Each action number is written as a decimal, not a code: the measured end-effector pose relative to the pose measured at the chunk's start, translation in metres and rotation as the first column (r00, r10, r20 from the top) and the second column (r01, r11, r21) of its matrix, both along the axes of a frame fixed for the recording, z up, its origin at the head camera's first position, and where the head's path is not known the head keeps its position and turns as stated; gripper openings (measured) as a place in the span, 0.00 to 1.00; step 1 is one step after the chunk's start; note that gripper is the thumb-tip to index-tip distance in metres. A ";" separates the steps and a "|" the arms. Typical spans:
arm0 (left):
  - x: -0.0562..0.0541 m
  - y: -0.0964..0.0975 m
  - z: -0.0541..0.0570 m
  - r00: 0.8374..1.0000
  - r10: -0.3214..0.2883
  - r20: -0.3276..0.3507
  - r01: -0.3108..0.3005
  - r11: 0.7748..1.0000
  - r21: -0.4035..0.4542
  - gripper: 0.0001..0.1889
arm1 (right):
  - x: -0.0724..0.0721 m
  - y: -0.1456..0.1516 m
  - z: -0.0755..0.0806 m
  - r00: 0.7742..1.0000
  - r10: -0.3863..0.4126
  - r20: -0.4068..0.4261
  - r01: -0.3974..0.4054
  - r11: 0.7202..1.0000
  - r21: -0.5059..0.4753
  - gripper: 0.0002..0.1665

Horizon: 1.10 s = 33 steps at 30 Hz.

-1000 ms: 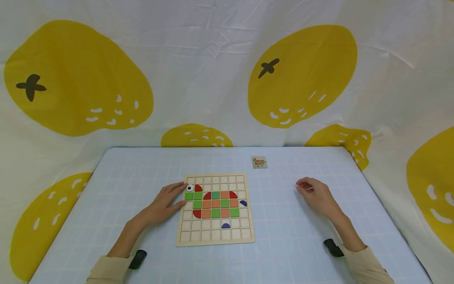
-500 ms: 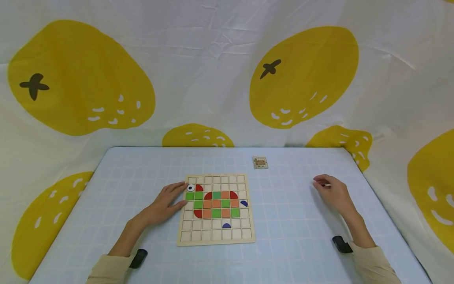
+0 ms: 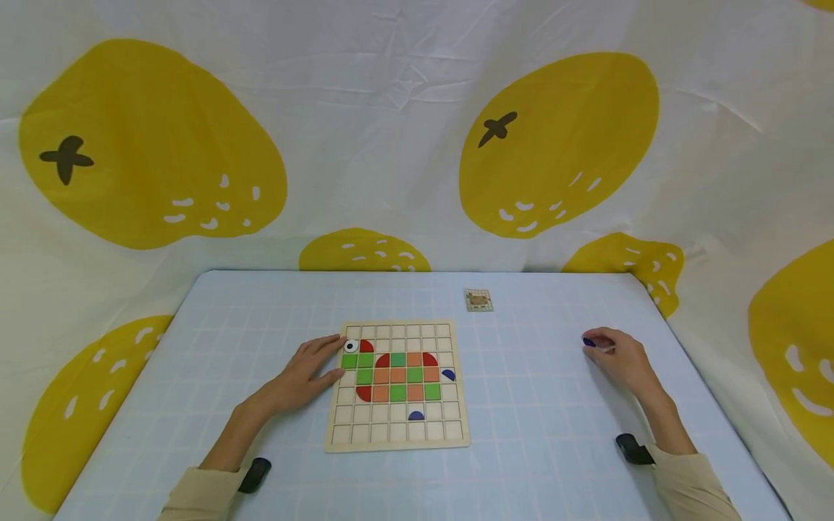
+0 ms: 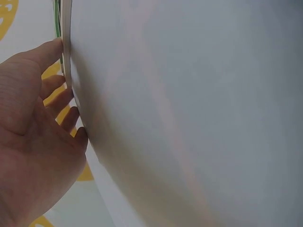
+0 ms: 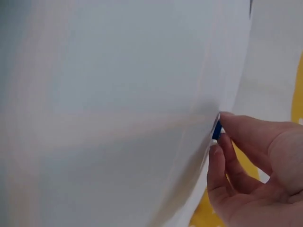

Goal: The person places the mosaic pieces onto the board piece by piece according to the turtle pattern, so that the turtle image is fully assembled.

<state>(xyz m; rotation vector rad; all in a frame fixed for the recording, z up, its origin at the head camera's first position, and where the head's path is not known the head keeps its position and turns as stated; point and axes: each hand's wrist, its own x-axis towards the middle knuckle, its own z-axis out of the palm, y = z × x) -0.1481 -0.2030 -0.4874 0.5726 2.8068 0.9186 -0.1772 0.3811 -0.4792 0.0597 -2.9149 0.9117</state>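
A square wooden grid board (image 3: 380,414) lies on the table, bearing red, green and orange pieces and a round eye piece (image 3: 352,346). Two dark blue half-round pieces lie on it, one near the right edge and one lower down (image 3: 416,416). My left hand (image 3: 296,376) rests at the board's left edge, its extended fingers and thumb touching the rim. To the right of the board, my right hand (image 3: 619,359) pinches a small dark blue piece (image 3: 589,341) between thumb and fingers, close to the tabletop. In the right wrist view only the blue piece's edge (image 5: 217,130) shows.
A small picture card (image 3: 478,300) lies behind the board, to its right. A light blue checked cloth (image 3: 528,449) covers the table. Behind it hangs a white curtain (image 3: 371,145) with large yellow fruit prints.
My right hand has moved to the right, away from the board. A pale sliver showed in its fingers half a second ago; now a dark blue piece shows there. My left hand stays put.
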 end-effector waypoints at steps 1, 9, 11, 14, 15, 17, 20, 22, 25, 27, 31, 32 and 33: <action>0.000 0.000 0.000 1.000 0.001 -0.001 -0.001 1.000 0.000 0.33 | 0.000 0.000 -0.001 1.000 0.001 0.005 -0.001 1.000 0.004 0.14; 0.001 0.000 0.000 1.000 0.001 -0.002 -0.001 1.000 0.006 0.33 | -0.004 -0.003 -0.001 0.999 -0.005 0.044 0.003 0.999 0.045 0.12; 0.002 0.001 0.001 1.000 0.000 -0.003 0.000 1.000 0.006 0.32 | -0.005 -0.006 0.001 1.000 0.014 0.025 -0.016 0.996 0.083 0.11; 0.002 0.001 0.002 1.000 0.000 -0.003 0.000 1.000 0.006 0.33 | -0.006 -0.011 0.005 0.998 0.057 -0.011 -0.055 0.989 0.137 0.08; 0.002 0.001 0.002 1.000 0.001 -0.003 -0.001 1.000 0.005 0.33 | -0.007 -0.012 0.006 0.997 0.068 -0.023 -0.064 0.986 0.153 0.07; 0.002 0.001 0.003 1.000 0.002 -0.003 -0.002 1.000 0.002 0.32 | -0.008 -0.015 0.007 0.996 0.085 -0.039 -0.077 0.982 0.172 0.06; 0.002 0.002 0.004 1.000 0.005 -0.002 -0.005 1.000 -0.003 0.32 | -0.009 -0.016 0.008 0.995 0.089 -0.037 -0.081 0.979 0.187 0.06; 0.002 0.002 0.003 1.000 0.006 -0.003 -0.006 1.000 -0.004 0.32 | -0.009 -0.018 0.010 0.996 0.085 -0.016 -0.081 0.978 0.192 0.07; 0.002 0.002 0.003 1.000 0.008 -0.002 -0.008 1.000 -0.006 0.32 | -0.009 -0.022 0.011 0.997 0.077 0.021 -0.079 0.976 0.203 0.09; 0.002 0.001 0.002 1.000 0.009 -0.004 -0.009 1.000 -0.007 0.32 | -0.009 -0.024 0.012 0.996 0.079 0.031 -0.083 0.975 0.204 0.09; 0.001 0.001 0.001 1.000 0.008 -0.004 -0.008 1.000 -0.005 0.32 | -0.010 -0.026 0.011 0.994 0.105 0.005 -0.104 0.977 0.184 0.08; 0.001 0.000 0.001 1.000 0.007 -0.005 -0.007 1.000 -0.005 0.33 | -0.011 -0.027 0.011 0.993 0.116 -0.004 -0.113 0.978 0.176 0.07; 0.001 0.000 0.000 1.000 0.006 -0.006 -0.006 1.000 -0.006 0.33 | -0.011 -0.028 0.011 0.992 0.125 -0.015 -0.120 0.978 0.171 0.07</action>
